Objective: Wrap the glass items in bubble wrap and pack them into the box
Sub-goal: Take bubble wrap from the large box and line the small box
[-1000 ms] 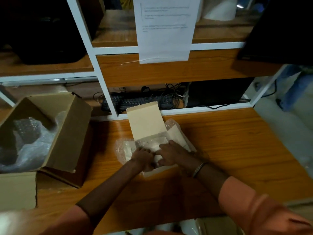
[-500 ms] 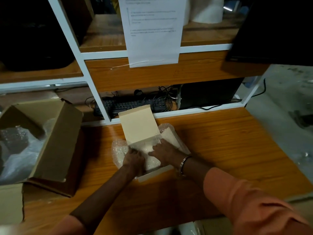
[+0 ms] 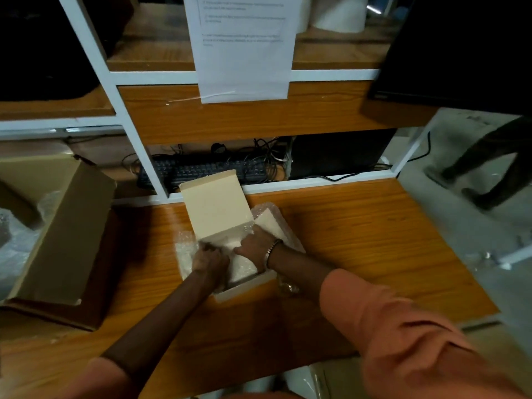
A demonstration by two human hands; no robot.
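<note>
Bubble wrap (image 3: 185,249), clear and crinkled, spills out from under and around a small white box (image 3: 244,286) that sits in the middle of a wooden desk (image 3: 374,240), close to the person standing over it. The box lid (image 3: 214,205) stands open and tilted back toward the shelf, which leaves the inside free for both hands to work. The left hand (image 3: 208,262) is curled and pressing down at the box's left side, where wrap bulges over the edge; it looks closed on the wrap, probably tucking the loose part in. The right hand (image 3: 253,244), with a metal bracelet at the wrist, lies flatter over the pale padded bundle inside the box, fingers spread on it rather than gripping, seemingly to hold the bundle down while the other hand tidies. The glass itself is not visible; it is presumably inside the wrap, which shows only as a whitish, soft-looking mass filling the box. More wrap pokes out on the right beside a side flap (image 3: 270,226). To the far left, well apart, a bigger brown carton (image 3: 66,234) lies open with clear plastic (image 3: 17,243) inside. Packing looks nearly done for this item; closing the lid seems the likely step left.
</note>
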